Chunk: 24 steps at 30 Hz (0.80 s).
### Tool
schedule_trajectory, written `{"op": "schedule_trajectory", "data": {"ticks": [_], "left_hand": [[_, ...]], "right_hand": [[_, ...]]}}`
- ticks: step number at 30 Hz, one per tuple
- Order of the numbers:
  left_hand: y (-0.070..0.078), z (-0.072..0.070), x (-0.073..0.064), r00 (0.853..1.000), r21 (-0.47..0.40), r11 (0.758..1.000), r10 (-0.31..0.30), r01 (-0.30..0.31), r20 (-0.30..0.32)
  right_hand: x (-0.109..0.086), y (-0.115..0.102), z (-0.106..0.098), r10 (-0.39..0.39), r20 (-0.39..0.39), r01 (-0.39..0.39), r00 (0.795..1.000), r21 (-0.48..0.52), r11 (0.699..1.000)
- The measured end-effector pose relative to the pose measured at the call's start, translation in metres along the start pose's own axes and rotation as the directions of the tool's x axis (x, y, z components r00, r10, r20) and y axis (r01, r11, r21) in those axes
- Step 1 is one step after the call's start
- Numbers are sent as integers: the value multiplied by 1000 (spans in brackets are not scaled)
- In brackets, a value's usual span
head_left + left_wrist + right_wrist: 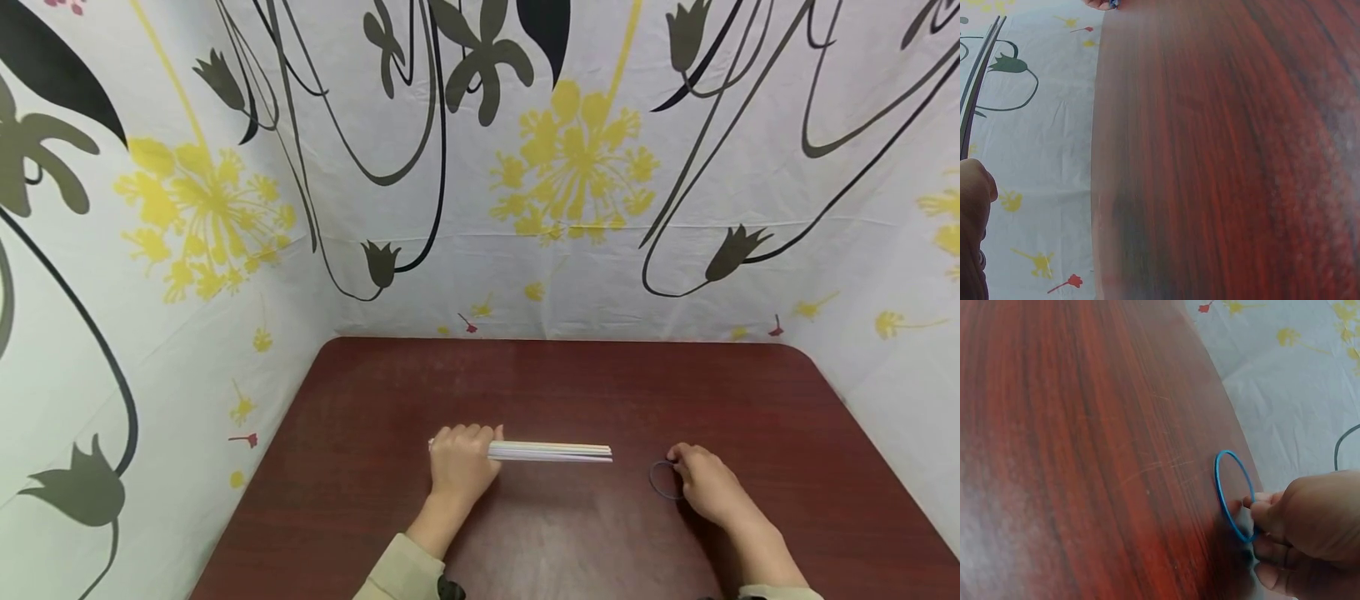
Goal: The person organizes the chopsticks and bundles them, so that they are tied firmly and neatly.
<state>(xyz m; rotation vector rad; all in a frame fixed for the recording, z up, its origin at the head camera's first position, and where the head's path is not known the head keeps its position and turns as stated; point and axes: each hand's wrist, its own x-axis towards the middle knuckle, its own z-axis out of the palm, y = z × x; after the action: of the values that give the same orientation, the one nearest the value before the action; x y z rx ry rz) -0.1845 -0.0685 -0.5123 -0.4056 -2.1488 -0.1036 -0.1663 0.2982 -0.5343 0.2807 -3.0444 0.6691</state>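
Observation:
My left hand [461, 458] grips one end of a bundle of slim, pale, straight sticks [551, 452], which point to the right, level above the table. Part of the bundle also shows at the left edge of the left wrist view, rising from the curled fingers. To the right, apart from the sticks' free ends, my right hand [708, 485] pinches a thin round band between thumb and fingertips. The band [1218, 481] looks blue in the right wrist view and hangs in an open loop, close over the table.
A dark red-brown wooden table [585, 533] with rounded far corners lies under both hands. White cloth [480, 283] printed with yellow, grey and red flowers stands behind it and along its sides.

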Motion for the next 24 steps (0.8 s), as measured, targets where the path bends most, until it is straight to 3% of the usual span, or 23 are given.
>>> {"op": "schedule_trajectory", "data": {"ticks": [4, 7, 10, 12, 15, 19, 24], "left_hand": [[1, 1, 0, 1000, -4, 1000, 4, -4, 9], [1, 3, -1, 1000, -4, 1000, 9, -9, 13], [1, 4, -1, 1000, 3, 1000, 8, -8, 19], [0, 4, -1, 1000, 5, 1000, 4, -4, 25], [1, 5, -2, 999, 1, 1000, 1, -1, 35], [2, 5, -3, 999, -1, 1000, 1, -1, 50], [3, 6, -3, 998, 7, 1000, 3, -4, 57]], "right_hand": [[0, -3, 4, -47, -79, 49, 996, 17, 999], [3, -8, 6, -76, -186, 87, 980, 52, 995], [7, -15, 6, -86, -284, 125, 955, 122, 985], [10, -21, 5, -74, -305, 142, 950, 205, 968], [12, -32, 1, -34, -281, 135, 959, 348, 928], [13, -50, -5, 25, -233, 106, 972, 533, 840], [10, -75, -17, 22, -182, 106, 983, 664, 740]]}}
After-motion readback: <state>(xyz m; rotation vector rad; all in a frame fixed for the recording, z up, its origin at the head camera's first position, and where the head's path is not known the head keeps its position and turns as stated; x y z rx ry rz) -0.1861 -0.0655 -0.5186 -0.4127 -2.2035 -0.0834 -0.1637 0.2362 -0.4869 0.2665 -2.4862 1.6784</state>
